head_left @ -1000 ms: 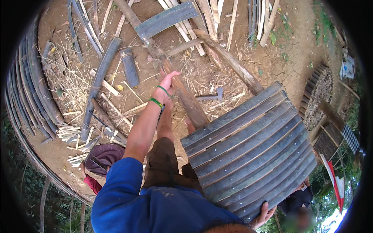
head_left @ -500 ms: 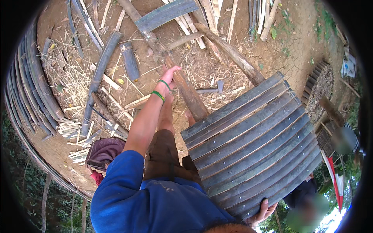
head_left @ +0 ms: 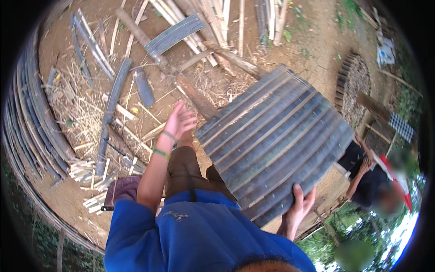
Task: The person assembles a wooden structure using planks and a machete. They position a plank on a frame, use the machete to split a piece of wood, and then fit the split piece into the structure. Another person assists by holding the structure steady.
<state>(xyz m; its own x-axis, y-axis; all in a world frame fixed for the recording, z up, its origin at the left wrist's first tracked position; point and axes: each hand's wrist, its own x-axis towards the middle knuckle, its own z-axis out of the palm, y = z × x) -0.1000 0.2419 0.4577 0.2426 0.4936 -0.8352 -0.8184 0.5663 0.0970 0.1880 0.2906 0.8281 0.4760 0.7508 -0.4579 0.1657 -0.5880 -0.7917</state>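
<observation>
A panel of dark, parallel bamboo slats, dotted with small light fastener heads, is tilted in front of me to the right. My right hand grips its near edge, thumb on top and the other fingers partly hidden. Free of any object, my left hand hovers with its fingers apart, left of the panel's far-left corner. Close to that hand, a brown wooden beam runs away from the panel. Across the beam farther off lies a short dark curved bamboo piece.
Long bamboo poles are stacked at the left. Cut light sticks, a dark pole and straw litter the dirt. Pale strips lie at the far side. A person in dark clothing is at the right, near a round slatted bed.
My left hand has let go of the wooden beam and drawn back to the left. The panel has shifted and turned in my right hand, its near edge rising away from me.
</observation>
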